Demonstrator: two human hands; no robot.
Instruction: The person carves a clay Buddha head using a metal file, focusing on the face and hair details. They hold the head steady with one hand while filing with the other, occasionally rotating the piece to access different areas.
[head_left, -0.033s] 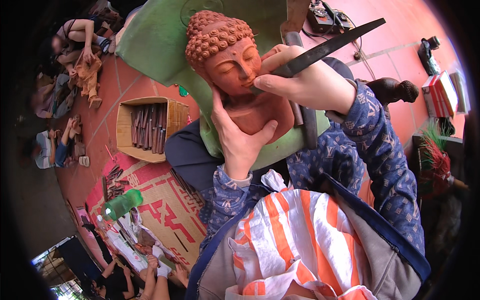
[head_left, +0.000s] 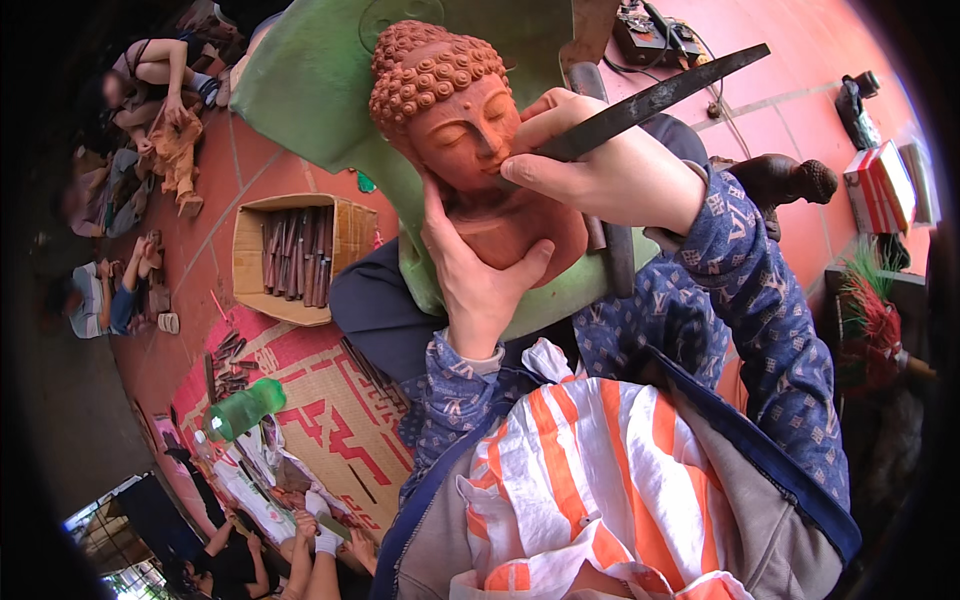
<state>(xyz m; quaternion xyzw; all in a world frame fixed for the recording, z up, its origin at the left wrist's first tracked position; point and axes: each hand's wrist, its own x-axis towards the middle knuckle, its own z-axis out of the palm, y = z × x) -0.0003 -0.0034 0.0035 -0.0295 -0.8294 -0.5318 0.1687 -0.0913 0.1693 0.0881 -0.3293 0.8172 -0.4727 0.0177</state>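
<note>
A reddish-brown carved Buddha head point(head_left: 455, 140) with rows of round curls leans on a green plastic chair-like support point(head_left: 300, 85) in front of me. My left hand point(head_left: 480, 280) grips it at the neck and chest, thumb to the right and fingers along the jaw. Closed around a long, flat, dark metal blade point(head_left: 665, 100), my right hand point(head_left: 610, 170) rests at the right cheek of the carving. The thumb sits by the mouth. The blade's free end points up and right; its working end is mostly hidden behind my fingers.
On the left a cardboard box point(head_left: 350, 260) holds several dark rod-like tools. More lie on a patterned mat point(head_left: 325, 390) beside a green bottle point(head_left: 245, 410). A dark carved figure point(head_left: 790, 182) and a corded black device point(head_left: 640, 45) are on the right. Other people sit at left.
My right hand and the blade have shifted very slightly left and down, and the blade's face has turned a little. The Buddha head has barely moved; my left hand holds its place.
</note>
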